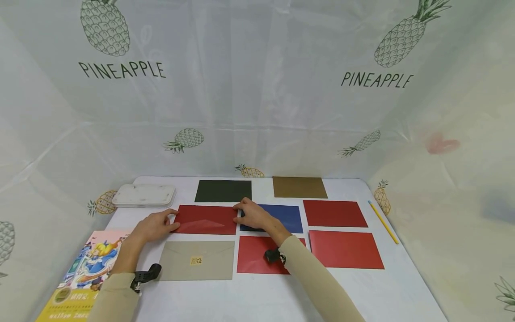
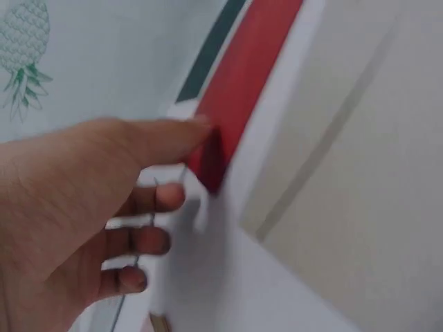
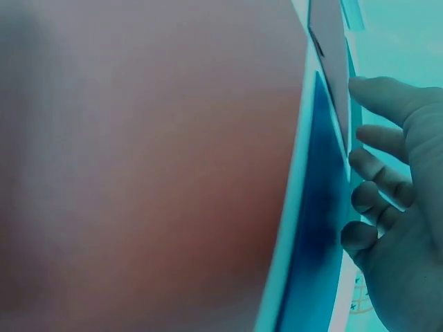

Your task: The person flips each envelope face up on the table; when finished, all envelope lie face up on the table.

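Note:
A glossy red envelope lies in the middle row, held at both ends. At its left end, my left hand has the thumb on the near corner and a finger at the far corner. The left wrist view shows that thumb over the red corner, with the other fingers curled beside it. My right hand holds the right end between thumb and fingertips, above a dark blue envelope. A grey envelope with a yellow sticker lies just in front.
Around these lie more red envelopes, a black one and a brown one. A white flat case sits at the back left, a picture book at the left, and a yellow pencil near the right edge.

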Action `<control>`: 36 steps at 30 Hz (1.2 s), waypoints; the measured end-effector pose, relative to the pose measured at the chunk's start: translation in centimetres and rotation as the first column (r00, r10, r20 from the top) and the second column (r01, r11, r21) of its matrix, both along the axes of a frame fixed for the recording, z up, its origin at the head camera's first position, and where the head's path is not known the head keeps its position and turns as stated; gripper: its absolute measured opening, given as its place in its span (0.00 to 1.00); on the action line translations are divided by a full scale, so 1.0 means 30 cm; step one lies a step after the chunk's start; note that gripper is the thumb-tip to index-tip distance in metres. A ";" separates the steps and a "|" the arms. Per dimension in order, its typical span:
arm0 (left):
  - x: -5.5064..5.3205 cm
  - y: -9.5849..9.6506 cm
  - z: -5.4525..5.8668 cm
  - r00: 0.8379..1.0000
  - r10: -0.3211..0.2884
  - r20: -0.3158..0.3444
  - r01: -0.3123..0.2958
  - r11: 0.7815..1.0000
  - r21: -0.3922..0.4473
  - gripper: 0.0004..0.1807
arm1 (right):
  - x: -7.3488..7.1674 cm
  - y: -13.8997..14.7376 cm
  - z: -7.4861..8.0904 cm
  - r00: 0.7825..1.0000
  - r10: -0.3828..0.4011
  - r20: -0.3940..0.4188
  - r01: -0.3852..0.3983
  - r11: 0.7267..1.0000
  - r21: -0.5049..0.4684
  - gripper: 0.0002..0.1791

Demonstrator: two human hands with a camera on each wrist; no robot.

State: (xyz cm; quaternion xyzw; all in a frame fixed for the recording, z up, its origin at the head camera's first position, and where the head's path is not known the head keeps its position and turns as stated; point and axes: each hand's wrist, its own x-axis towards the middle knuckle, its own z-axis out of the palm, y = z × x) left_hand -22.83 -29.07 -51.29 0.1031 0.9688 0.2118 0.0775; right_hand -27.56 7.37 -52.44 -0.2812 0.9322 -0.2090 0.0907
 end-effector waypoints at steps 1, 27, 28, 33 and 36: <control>-0.008 0.004 0.004 1.000 0.009 -0.009 -0.009 1.000 -0.006 0.28 | -0.003 0.003 0.004 1.000 0.002 -0.003 -0.002 1.000 -0.010 0.28; -0.290 0.216 -0.024 0.990 0.022 -0.138 -0.017 0.999 0.040 0.35 | -0.221 0.166 0.002 0.989 -0.147 -0.020 0.142 0.978 -0.154 0.26; -0.292 0.219 -0.023 0.991 0.022 -0.135 -0.018 0.999 0.036 0.36 | -0.222 0.164 0.002 0.991 -0.135 -0.015 0.132 0.981 -0.144 0.27; -0.306 0.226 -0.033 0.993 -0.001 -0.116 0.005 0.999 0.034 0.38 | -0.214 0.149 0.009 0.994 -0.112 0.003 0.112 0.989 -0.094 0.28; -0.312 0.228 -0.041 0.994 -0.012 -0.105 0.017 0.999 0.048 0.39 | -0.211 0.144 0.009 0.994 -0.113 0.006 0.113 0.991 -0.070 0.28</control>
